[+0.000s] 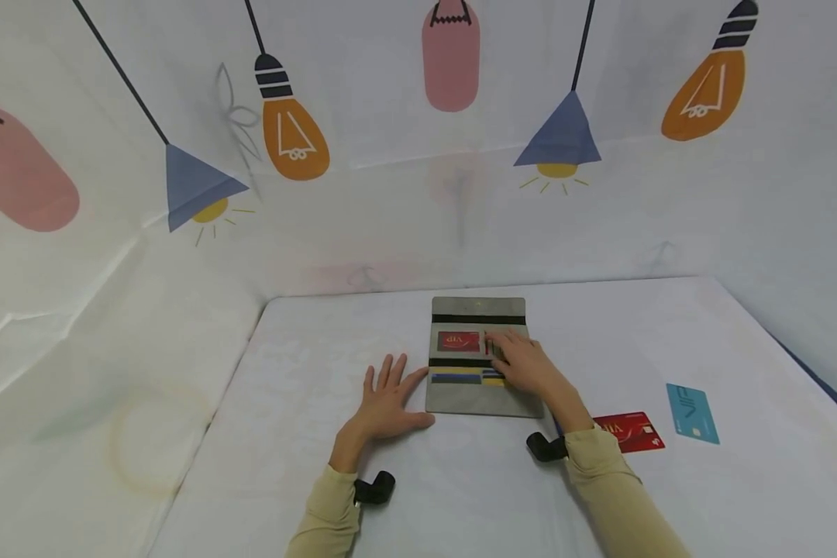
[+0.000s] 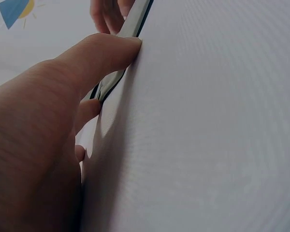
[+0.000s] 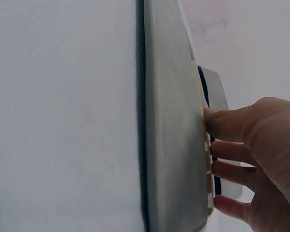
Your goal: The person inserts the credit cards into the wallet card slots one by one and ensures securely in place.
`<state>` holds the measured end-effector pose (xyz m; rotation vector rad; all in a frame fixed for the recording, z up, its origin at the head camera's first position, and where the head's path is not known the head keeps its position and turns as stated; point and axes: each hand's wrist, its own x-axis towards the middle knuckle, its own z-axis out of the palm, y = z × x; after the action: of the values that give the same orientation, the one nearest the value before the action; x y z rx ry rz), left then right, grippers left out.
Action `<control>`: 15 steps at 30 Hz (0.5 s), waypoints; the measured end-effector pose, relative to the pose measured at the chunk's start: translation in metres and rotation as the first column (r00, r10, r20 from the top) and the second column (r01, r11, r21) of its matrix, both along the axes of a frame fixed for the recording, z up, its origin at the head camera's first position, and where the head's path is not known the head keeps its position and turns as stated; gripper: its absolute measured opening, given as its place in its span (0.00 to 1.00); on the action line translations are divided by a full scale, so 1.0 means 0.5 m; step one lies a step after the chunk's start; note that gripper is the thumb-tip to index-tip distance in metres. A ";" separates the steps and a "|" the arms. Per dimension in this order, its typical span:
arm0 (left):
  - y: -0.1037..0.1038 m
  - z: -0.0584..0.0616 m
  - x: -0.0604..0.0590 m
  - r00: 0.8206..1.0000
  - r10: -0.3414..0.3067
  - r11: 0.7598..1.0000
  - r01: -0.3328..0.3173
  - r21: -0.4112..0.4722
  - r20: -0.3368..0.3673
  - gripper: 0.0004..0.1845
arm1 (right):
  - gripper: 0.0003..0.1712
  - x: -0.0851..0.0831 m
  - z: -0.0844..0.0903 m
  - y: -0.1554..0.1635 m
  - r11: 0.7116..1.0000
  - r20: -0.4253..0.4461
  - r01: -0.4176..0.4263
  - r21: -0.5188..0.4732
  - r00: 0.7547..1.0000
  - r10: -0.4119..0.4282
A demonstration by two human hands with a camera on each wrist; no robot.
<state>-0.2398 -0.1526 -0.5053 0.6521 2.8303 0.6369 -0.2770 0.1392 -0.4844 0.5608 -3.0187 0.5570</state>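
A grey wallet [image 1: 477,401] lies unfolded on the white table, with black bands across it. A red VIP card [image 1: 458,342] shows in its left window, and blue and yellow card edges [image 1: 456,377] show in the slots below. My left hand [image 1: 384,407] rests on the table with fingers spread, index fingertip and thumb at the wallet's left edge. Over the wallet's right half lies my right hand [image 1: 526,370], its fingertips touching the inside near a narrow red strip. In the right wrist view, the fingers [image 3: 234,176] extend onto the wallet's surface, thumb apart from them.
To the right on the table lie a red card [image 1: 631,432], partly covered by my right forearm, and a light-blue VIP card [image 1: 693,413]. Behind the table rises a white cloth wall [image 1: 390,232] printed with lamps and bulbs.
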 end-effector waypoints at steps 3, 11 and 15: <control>0.001 0.000 0.001 1.000 0.000 1.000 0.000 0.004 -0.004 0.44 | 0.31 0.012 0.004 0.016 1.000 0.016 0.005 -0.002 1.000 -0.005; 0.001 0.005 0.005 1.000 0.000 1.000 0.000 0.006 -0.012 0.44 | 0.29 0.043 0.003 0.058 1.000 0.020 0.011 -0.026 1.000 -0.011; 0.001 0.004 0.004 1.000 0.001 1.000 -0.001 -0.001 -0.012 0.44 | 0.30 0.059 0.007 0.074 0.999 0.049 0.016 -0.043 0.999 -0.014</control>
<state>-0.2378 -0.1519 -0.5035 0.6559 2.8421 0.6334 -0.2477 0.1760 -0.4808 0.5295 -3.0452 0.6423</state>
